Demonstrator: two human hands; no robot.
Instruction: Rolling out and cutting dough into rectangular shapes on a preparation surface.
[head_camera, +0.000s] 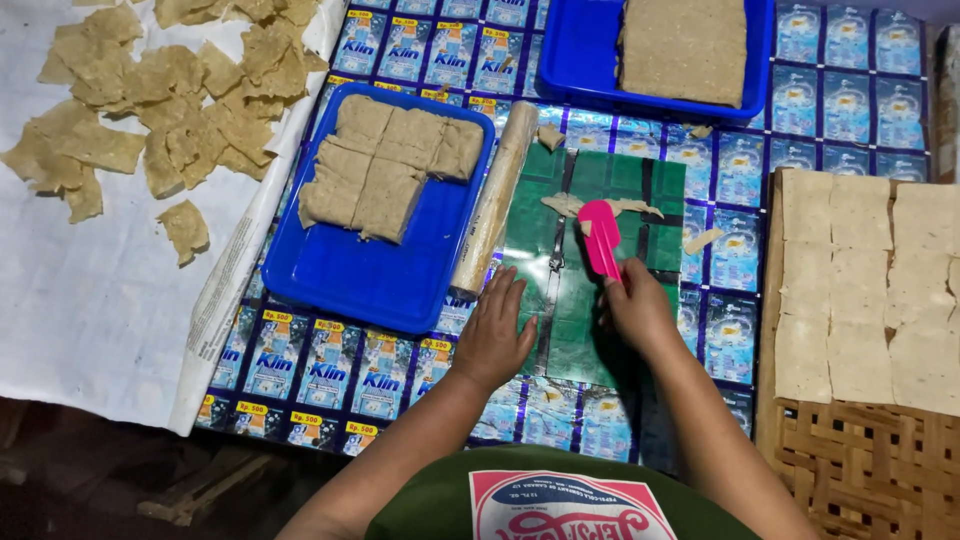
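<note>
My right hand (637, 308) clamps its fingers on the stiff, light pink plastic scraper (600, 236); my left hand (495, 335) lies flat, fingers apart, on the slippery green plastic sheet (600, 190).

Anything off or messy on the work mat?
Minor mess only: dough scraps lie on the green mat by the pink scraper in the right hand; another crumb sits just off its edge.

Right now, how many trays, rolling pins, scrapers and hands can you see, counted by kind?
Blue trays: 2 (near tray, far tray)
Rolling pin: 1
Pink scraper: 1
Hands: 2 (left hand, right hand)
Total: 6
</note>
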